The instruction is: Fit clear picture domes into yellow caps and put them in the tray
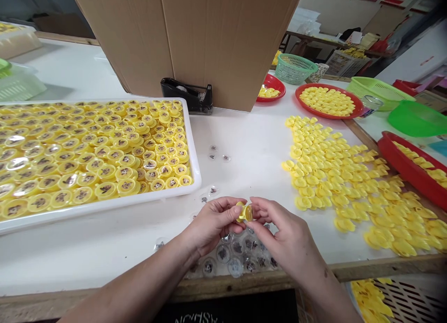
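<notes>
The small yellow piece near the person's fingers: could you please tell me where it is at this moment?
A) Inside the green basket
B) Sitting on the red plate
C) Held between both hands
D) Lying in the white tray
C. The small yellow piece is held up between the fingers of the left hand and the right hand.

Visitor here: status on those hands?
Left hand and right hand pinching a round yellow plastic cap. Clear round printed plastic discs under the hands. White tray of yellow caps to the left.
</notes>
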Available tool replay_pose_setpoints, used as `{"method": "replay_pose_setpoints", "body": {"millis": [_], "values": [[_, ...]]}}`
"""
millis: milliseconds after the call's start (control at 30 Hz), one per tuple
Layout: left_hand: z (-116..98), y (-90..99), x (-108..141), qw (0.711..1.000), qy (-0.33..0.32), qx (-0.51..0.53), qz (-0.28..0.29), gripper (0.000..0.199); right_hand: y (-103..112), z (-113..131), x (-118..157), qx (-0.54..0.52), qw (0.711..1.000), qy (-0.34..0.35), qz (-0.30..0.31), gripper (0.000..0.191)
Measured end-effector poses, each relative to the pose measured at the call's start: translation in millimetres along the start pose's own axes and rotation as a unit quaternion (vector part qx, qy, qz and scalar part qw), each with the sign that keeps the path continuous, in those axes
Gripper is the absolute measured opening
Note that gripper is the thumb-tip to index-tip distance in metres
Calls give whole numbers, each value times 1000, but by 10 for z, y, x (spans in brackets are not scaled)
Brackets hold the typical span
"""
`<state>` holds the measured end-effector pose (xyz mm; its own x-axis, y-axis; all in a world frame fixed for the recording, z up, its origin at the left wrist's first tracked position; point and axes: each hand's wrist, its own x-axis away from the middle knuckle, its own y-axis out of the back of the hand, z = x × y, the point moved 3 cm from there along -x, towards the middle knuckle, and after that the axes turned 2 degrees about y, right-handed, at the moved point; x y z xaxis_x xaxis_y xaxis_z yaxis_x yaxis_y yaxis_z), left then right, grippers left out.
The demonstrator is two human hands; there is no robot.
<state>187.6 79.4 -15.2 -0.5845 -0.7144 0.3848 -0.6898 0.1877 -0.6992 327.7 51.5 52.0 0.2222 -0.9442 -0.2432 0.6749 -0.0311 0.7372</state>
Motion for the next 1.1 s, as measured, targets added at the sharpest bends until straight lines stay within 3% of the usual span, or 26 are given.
{"method": "replay_pose_setpoints", "body": {"millis": [100, 667, 1100], "values": [[7, 3, -1, 1000, 3, 0, -2, 35, -7, 16, -9, 0, 1000, -1, 3, 21], [-6, -57, 51, 1000, 2, -18, 10, 36, 38, 109, 6, 67, 994, 75, 51, 27], [-13, -5, 33, 999, -2, -45, -6, 37, -75, 122, 20, 84, 991, 105, 23, 26]]}}
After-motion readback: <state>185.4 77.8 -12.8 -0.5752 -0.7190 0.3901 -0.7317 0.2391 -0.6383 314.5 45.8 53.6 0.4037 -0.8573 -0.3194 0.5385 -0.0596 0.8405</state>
